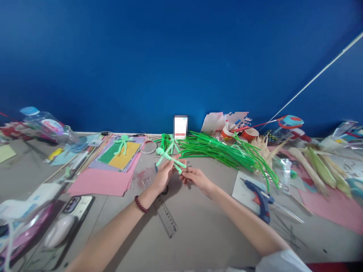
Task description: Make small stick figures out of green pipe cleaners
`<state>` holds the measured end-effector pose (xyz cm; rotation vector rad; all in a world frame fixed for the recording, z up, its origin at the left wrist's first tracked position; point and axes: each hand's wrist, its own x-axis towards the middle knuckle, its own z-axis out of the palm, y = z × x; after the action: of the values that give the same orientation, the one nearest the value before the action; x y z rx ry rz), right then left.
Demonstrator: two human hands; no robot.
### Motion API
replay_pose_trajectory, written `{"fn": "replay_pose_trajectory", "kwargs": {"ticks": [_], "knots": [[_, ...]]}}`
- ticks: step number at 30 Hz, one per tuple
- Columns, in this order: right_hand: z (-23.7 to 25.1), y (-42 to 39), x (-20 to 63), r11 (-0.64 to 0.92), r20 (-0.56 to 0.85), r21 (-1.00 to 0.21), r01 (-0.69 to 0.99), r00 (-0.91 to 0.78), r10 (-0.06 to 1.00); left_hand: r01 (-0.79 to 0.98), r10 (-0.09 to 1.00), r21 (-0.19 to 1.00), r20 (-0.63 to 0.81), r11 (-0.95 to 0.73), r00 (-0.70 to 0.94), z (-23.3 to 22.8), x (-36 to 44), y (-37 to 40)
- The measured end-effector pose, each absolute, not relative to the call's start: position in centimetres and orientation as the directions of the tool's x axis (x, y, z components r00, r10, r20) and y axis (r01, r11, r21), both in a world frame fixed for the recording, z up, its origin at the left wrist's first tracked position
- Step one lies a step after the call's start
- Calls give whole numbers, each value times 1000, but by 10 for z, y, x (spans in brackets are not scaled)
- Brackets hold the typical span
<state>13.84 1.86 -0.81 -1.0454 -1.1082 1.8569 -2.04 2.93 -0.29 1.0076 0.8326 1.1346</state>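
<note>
Mint-green fuzzy pipe-cleaner figure (170, 158) sits pinched between both hands above the grey table (198, 223): left hand (162, 176) clamped at seven o'clock, right hand (195, 177) gripping a leg at four o'clock.

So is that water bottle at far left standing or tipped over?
Tipped over. The bottle lies on its side on the table, blue cap end pointing left, near the wall.

Two bare forearms in view, no gloves, no rings visible. Left hand (163, 176): dark red beaded bracelet (141, 204) sits at the wrist. Right hand (195, 177): wrist unadorned; pale grey-white sleeve edge (280, 260) shows near the elbow, loose fabric.
</note>
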Motion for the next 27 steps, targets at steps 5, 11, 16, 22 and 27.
{"fn": "replay_pose_trajectory", "kwargs": {"ticks": [5, 11, 16, 22, 27], "knots": [[-7, 23, 142, -352, -307, -911, -214, -217, 927, -358, 969, 920, -79, 161, 234, -7, -25, 34], [-2, 26, 147, -261, -225, -947, -187, -196, 955, -238, 932, 934, -185, 265, 312, -11, -26, 32], [-5, 23, 145, -321, -212, -921, -222, -406, 889, -90, 818, 933, -254, 347, 516, -4, -22, 26], [-12, 22, 145, -357, -210, -909, -217, -501, 840, -30, 729, 929, -269, 369, 629, 1, -20, 17], [-15, 22, 145, -336, -224, -906, -256, -385, 895, -61, 730, 916, -273, 396, 627, 0, -18, 16]]}}
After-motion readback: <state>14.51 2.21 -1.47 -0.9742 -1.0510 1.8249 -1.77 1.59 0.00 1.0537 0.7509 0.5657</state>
